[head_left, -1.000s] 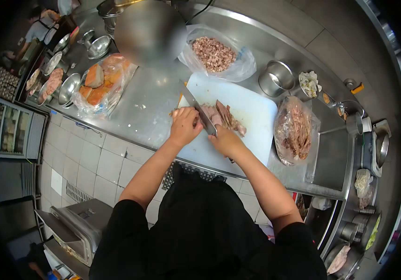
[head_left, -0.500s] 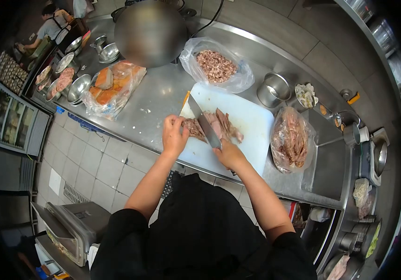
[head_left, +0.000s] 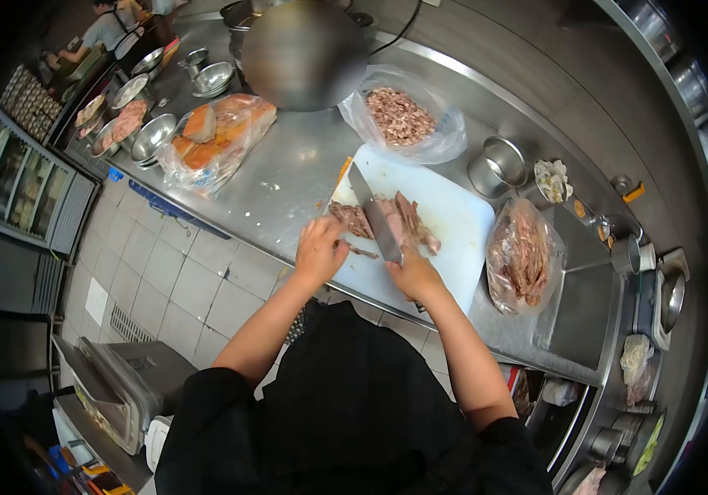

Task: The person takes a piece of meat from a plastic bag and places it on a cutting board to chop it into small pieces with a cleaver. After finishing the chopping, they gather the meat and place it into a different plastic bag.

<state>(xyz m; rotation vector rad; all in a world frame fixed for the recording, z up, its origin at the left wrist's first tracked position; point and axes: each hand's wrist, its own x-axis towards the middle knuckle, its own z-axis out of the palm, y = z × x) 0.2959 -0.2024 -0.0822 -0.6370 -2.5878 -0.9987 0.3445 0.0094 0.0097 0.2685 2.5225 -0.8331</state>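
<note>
A wide-bladed knife (head_left: 376,216) is in my right hand (head_left: 416,277), the fingers wrapped round its handle. Its blade lies slantwise over brown cooked meat (head_left: 391,217) on a white cutting board (head_left: 461,223). To the left of the blade is a separate pile of meat (head_left: 350,218). My left hand (head_left: 321,252) hovers at the board's near left edge, fingers bent and thumb apart from them. A thin meat strip (head_left: 362,252) lies just beside its thumb; I see no clear grip on it.
Behind the board sits a plastic bag of diced meat (head_left: 401,117). A bag of large meat pieces (head_left: 520,256) lies at right, near a metal pot (head_left: 498,167). Bagged orange-brown blocks (head_left: 209,140) are at left. A person (head_left: 110,33) stands far left.
My left hand has moved down slightly from the meat pile, and a thin strip now lies apart beside it. The knife stays over the meat. The whole view has shifted a little.
</note>
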